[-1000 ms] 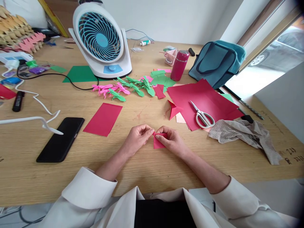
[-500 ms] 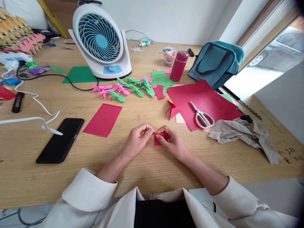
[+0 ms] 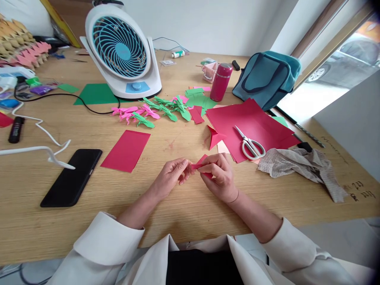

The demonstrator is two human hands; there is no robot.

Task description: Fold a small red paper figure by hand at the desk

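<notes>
1. My right hand (image 3: 219, 178) is curled narrow, thumb and fingers pinching a small red paper (image 3: 204, 159). The paper is in front of me, between my 2 hands, just above the table (image 3: 184, 213).
2. My left hand (image 3: 172, 176) is drawn in too, thumb and fingertips together on the narrow end of that paper; the exact contact is partly hidden by my own fingers.
3. I judge the paper very light, fairly crisp where it is layered, and apt to keep any crease I press. It should not be slippery, but a hard tug could tear it at a fold.
4. The best hold, I think, is fingertips only: 1 hand on the wide part, 1 on the narrow end, pinching along folds instead of squeezing flat faces.
5. Beyond my hands lie a flat red rectangle (image 3: 126, 151) to the left, a folded red piece (image 3: 216, 137) near the large red sheets (image 3: 228, 116), and white-handled scissors (image 3: 252, 148) resting on those sheets.
6. Green and pink paper figures (image 3: 169, 113) lie farther back, in front of the fan (image 3: 136, 87).
</notes>
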